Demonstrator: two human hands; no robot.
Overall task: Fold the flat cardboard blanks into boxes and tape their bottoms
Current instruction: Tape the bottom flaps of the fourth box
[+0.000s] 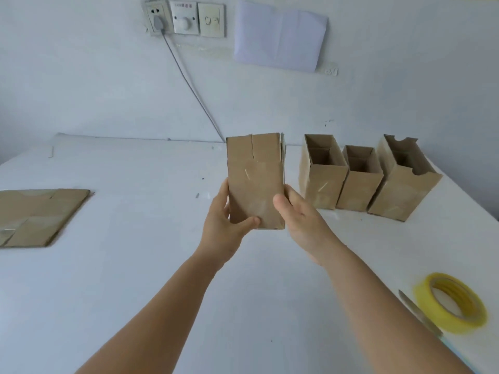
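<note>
Hands: left hand (224,220) and right hand (299,214) both grasping brown folded cardboard box (255,182); square walls before taping bottom.

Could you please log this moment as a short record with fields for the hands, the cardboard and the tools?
held item: box, upright above the table
left hand: grips the box's lower left edge
right hand: grips its lower right side
finished boxes: three, open tops up, in a row at the right
flat blanks: stacked at the table's left edge
tape roll: yellow, lying at the near right
blade: beside the roll; kind unclear
</note>
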